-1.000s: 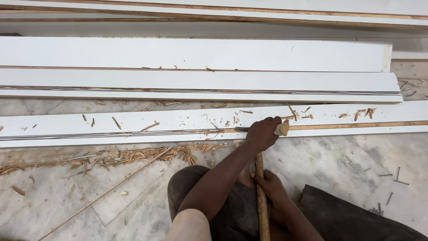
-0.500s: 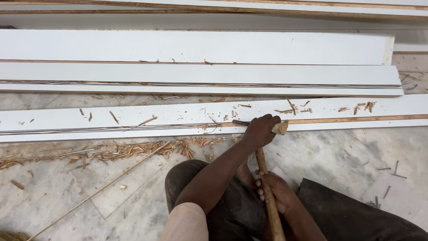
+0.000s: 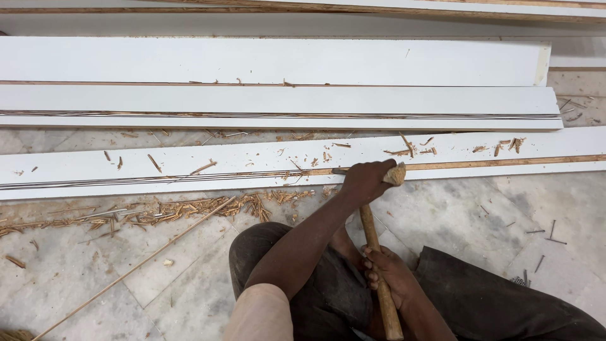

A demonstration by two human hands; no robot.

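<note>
My left hand [image 3: 365,181] is closed around a chisel whose worn wooden butt [image 3: 396,173] sticks out to the right. Its thin blade tip [image 3: 336,170] points left along the brown groove of the nearest white board [image 3: 189,165]. My right hand [image 3: 390,275] grips a long wooden handle [image 3: 372,240] low over my lap. The handle runs up to the left hand, which hides its top end. Wood chips [image 3: 410,150] lie scattered on the board around the chisel.
Two more long white boards [image 3: 271,62] lie parallel behind the near one. A line of wood shavings [image 3: 189,207] and a thin stick [image 3: 132,268] lie on the marble floor at left. Loose nails [image 3: 546,237] lie at right. My knees in dark trousers fill the bottom.
The wooden handle has tilted, its lower end swinging right with my right hand. My left hand and the chisel stay at the same spot on the board.
</note>
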